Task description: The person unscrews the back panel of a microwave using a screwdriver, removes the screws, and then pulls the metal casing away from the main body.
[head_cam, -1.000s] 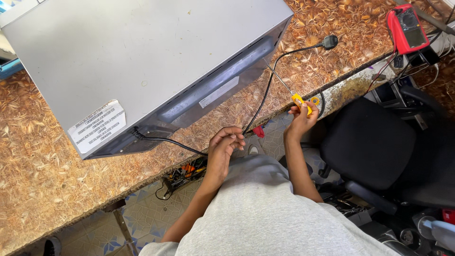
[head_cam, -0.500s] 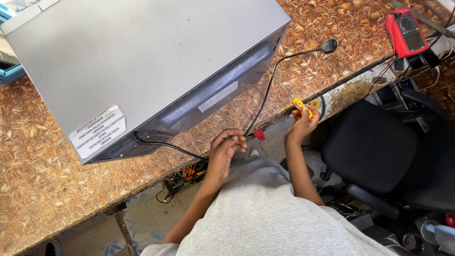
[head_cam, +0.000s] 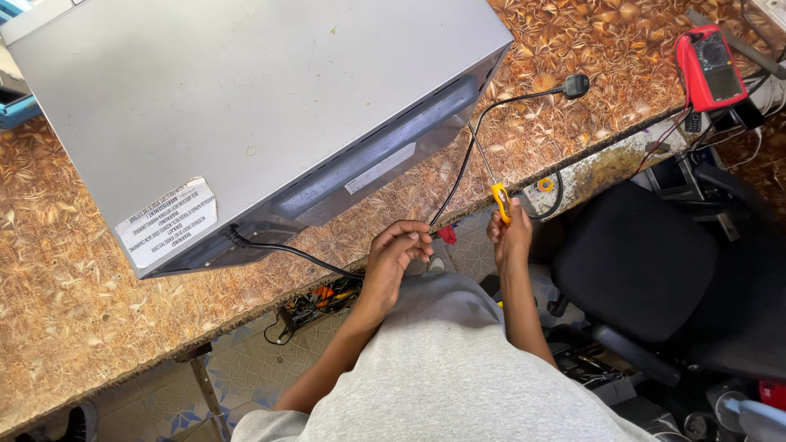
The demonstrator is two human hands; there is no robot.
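At table edge, right hand (head_cam: 509,237) apparently grips screwdriver (head_cam: 500,201)

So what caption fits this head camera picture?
Right hand holds a yellow screwdriver, left hand on the black cord beside a grey microwave.

A large grey metal appliance casing (head_cam: 254,106) lies on the brown leaf-patterned worktop (head_cam: 74,303), filling its left and middle. A black power cord (head_cam: 458,172) leaves the casing's near left corner, runs along the worktop's near edge, then bends away to its plug to the right of the casing. At the edge, the left hand (head_cam: 397,250) sits on the cord; the right hand (head_cam: 509,237), just to its right, holds a yellow-handled screwdriver (head_cam: 499,200). A red handheld multimeter (head_cam: 708,65) lies at the far right. A black padded office chair (head_cam: 647,262) stands below the worktop's right end.
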